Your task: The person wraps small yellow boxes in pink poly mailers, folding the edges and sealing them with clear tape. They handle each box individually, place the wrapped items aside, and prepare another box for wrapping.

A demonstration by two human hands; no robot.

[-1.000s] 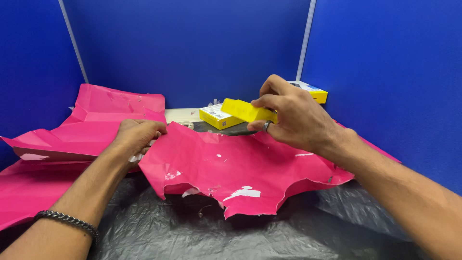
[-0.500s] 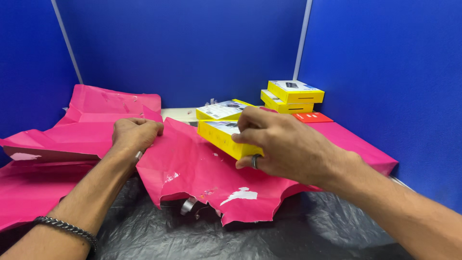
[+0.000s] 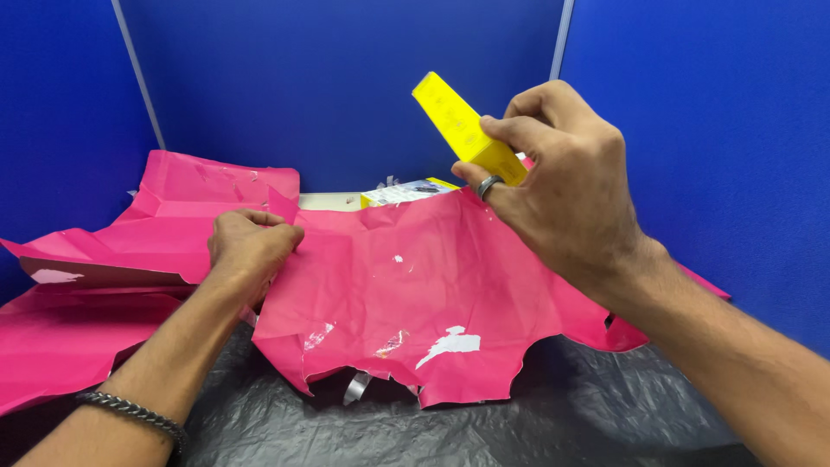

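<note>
Head view: the right hand [image 3: 553, 186] grips a yellow box [image 3: 462, 128], raised clear above the torn pink wrapping sheet [image 3: 415, 285]. The left hand [image 3: 246, 246] is closed, pinching that sheet's left edge. Judged progress: box lifted, not yet laid on the sheet; wrapping remains undone. Another yellow box [image 3: 406, 192] lies behind.

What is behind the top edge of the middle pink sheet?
A yellow box with a printed top peeks over the crumpled pink paper sheet, beside a pale flat strip. The box's lower part is hidden.
</note>
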